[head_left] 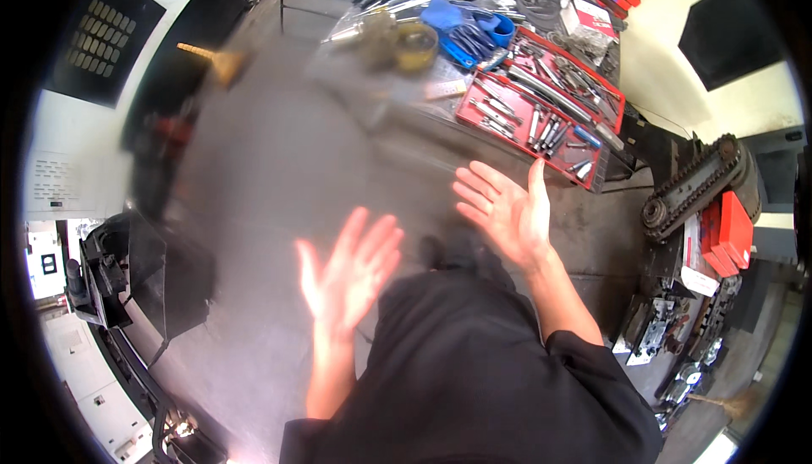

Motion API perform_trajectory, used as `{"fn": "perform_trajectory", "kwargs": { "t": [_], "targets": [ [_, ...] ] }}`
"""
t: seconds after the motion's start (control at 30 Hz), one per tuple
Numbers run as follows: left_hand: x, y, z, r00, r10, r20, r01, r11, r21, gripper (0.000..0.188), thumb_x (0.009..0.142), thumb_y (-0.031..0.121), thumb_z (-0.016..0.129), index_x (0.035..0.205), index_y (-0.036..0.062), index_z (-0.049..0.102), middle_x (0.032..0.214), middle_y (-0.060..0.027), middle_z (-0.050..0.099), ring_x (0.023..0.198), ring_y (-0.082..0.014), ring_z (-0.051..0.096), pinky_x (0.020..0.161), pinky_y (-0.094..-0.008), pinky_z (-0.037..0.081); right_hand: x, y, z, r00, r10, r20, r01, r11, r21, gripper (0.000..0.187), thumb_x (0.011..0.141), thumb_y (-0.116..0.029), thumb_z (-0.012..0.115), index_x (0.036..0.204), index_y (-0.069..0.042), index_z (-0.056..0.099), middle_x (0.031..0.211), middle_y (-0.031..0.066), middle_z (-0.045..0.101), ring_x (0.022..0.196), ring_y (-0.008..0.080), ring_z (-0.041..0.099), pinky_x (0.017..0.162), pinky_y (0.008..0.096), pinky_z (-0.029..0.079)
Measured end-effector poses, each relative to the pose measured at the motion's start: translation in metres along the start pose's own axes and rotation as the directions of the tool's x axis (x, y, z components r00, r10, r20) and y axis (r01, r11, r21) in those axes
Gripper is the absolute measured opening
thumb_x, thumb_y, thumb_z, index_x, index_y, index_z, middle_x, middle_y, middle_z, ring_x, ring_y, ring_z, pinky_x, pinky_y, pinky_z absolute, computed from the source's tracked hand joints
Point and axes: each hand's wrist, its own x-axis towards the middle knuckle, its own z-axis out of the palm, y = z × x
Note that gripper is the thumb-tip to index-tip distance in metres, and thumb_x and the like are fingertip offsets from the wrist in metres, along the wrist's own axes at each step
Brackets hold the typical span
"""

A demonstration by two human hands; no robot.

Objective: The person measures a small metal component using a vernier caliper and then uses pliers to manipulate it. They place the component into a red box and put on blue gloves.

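Both palms are turned up in front of my dark clothing, and neither hand holds anything. My left hand (351, 274) is raised over the grey floor, its fingers spread and a little smeared by motion. To its right, my right hand (510, 210) is stretched flat with the thumb pointing away from me. Just beyond that hand lies the red tray (584, 178) on the workbench, nearest to its thumb. In the tray lie several metal cutting tools (550, 134); I see a gap of uncertain depth between hand and tray.
A cluttered workbench carries a blue container (499, 31), a yellowish roll (416, 47) and a white-and-red box (588, 20). At right stand a chain mechanism (689, 189) and red boxes (734, 223). A broom (224, 64) is at upper left; a black panel (169, 274) stands left.
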Motion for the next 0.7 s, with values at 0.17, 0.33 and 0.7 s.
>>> {"fn": "perform_trajectory", "kwargs": {
  "t": [0.17, 0.33, 0.7],
  "targets": [
    [0.033, 0.054, 0.004, 0.993, 0.106, 0.046, -0.095, 0.975, -0.203, 0.1, 0.095, 0.08, 0.047, 0.166, 0.012, 0.025, 0.168, -0.0295, 0.022, 0.156, -0.0459, 0.022, 0.125, -0.0584, 0.028, 0.067, -0.006, 0.036, 1.0, 0.021, 0.017, -0.018, 0.99, -0.137, 0.113, 0.096, -0.087, 0.017, 0.154, 0.006, 0.041, 0.151, 0.0207, 0.054, 0.134, 0.0315, 0.056, 0.11, 0.0457, 0.045],
    [0.067, 0.118, 0.012, 0.98, 0.189, 0.062, -0.173, 0.965, -0.198, 0.1, 0.095, 0.079, 0.046, 0.167, 0.0127, 0.022, 0.171, -0.0281, 0.014, 0.159, -0.045, 0.013, 0.128, -0.0585, 0.02, 0.145, -0.02, 0.082, 0.976, 0.081, 0.203, -0.111, 0.984, 0.14, 0.119, 0.092, -0.091, 0.018, 0.156, 0.007, 0.038, 0.158, 0.0279, 0.045, 0.145, 0.0421, 0.047, 0.115, 0.0545, 0.041],
    [0.112, 0.263, -0.024, 0.885, 0.465, 0.015, -0.036, 0.035, 0.999, 0.088, 0.103, 0.071, 0.041, 0.156, 0.0017, 0.043, 0.161, -0.0212, 0.043, 0.151, -0.037, 0.039, 0.124, -0.0468, 0.029, 0.299, 0.021, 0.19, 0.978, 0.145, 0.153, 0.124, 0.189, -0.974, 0.08, 0.102, -0.064, 0.049, 0.136, 0.007, 0.062, 0.137, 0.024, 0.066, 0.128, 0.0372, 0.063, 0.108, 0.0421, 0.049]
  ]
}}
